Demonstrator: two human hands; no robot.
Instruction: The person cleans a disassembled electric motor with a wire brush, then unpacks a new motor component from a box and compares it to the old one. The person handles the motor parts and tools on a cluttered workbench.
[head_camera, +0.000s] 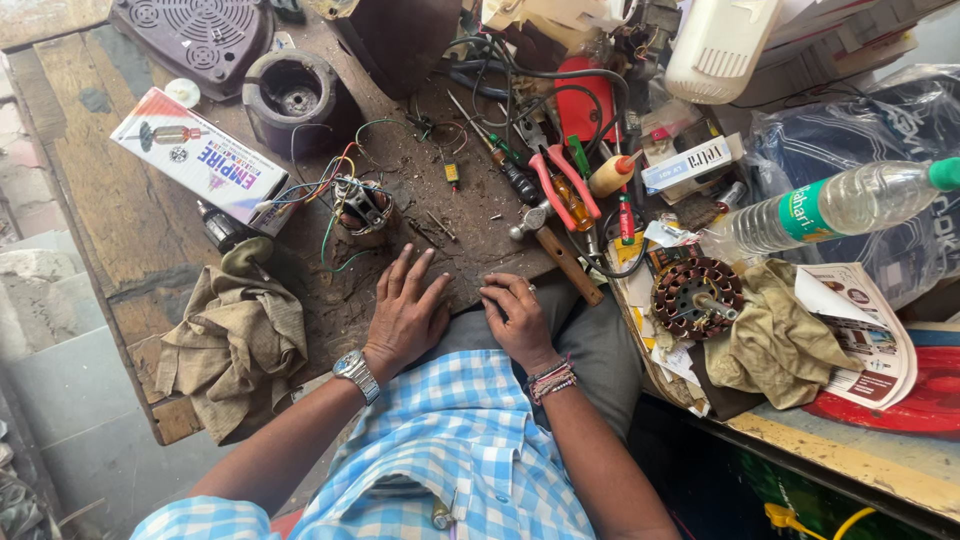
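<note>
**Both hands flat on bench edge, nothing held; loose wires and tools close by**

Left hand (405, 312) lies palm down on the worn wooden bench (120, 200), fingers spread wide, gripping nothing; right hand (518, 320) rests beside it with fingers curled under, also empty as far as can be seen, though the palm side is hidden. Nearest work piece is the small motor (362, 208) with coloured wires fanned out, just ahead of the left fingertips, apart from them; a hammer (560, 255) lies just beyond the right hand, handle pointing toward the person's lap; red pliers (562, 185) and a screwdriver (500, 160) sit further back.

Risks, judged from the layout: the loose wires trail across the bench, so a hand reaching forward could snag them and drag the motor off its spot; small screws and scraps around the motor could get swept off the edge by a sleeve or wrist; the hammer handle overhangs the bench gap and could be knocked down into the lap; the rag (235, 345) at left hangs partly over the edge and may slip off; the bottle (830, 205) lies on its side atop the clutter on the right, above the copper-wound stator (695, 295), and could roll if that pile is nudged; the crowded tools make a blind reach likely to hit a sharp tip.
</note>
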